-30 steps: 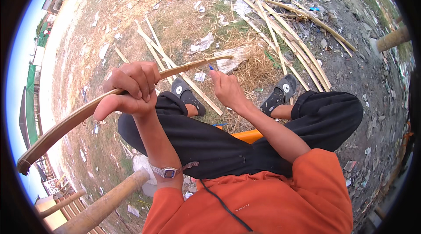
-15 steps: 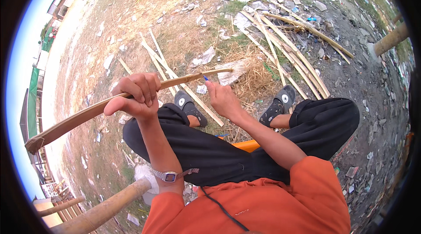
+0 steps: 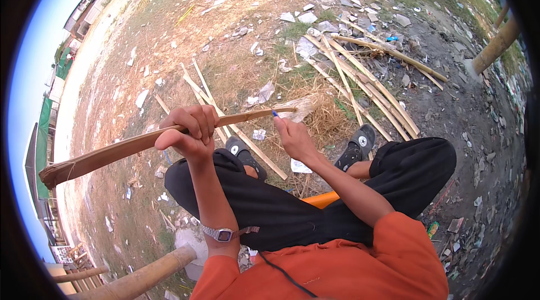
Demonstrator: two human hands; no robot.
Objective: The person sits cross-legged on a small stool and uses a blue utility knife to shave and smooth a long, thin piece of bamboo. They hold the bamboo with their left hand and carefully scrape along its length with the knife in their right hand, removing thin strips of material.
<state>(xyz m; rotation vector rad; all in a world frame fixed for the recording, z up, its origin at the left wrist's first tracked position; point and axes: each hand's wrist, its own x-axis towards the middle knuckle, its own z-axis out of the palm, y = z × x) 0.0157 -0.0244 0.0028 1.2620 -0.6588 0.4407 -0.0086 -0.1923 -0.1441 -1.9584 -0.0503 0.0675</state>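
Note:
A long split bamboo strip (image 3: 124,152) runs across in front of me, its broad end to the left and its thin end to the right. My left hand (image 3: 192,129) is closed round it near the middle, thumb pointing left. At the thin end, my right hand (image 3: 296,140) is closed in a pinch on a small blue-tipped thing (image 3: 275,113), its tip at the strip. The fingers hide most of that thing, so its kind does not show.
Several bamboo strips (image 3: 371,83) lie in a pile ahead right, beside dry straw (image 3: 320,114). More strips (image 3: 242,148) lie ahead left, near my shoe (image 3: 242,151). Bamboo posts (image 3: 143,274) stand lower left and far right. An orange seat edge (image 3: 322,199) shows between my legs.
The strip has turned a little closer to level in the view. My right hand and the blue tip have shifted toward the strip's thin end. My left hand keeps its hold.

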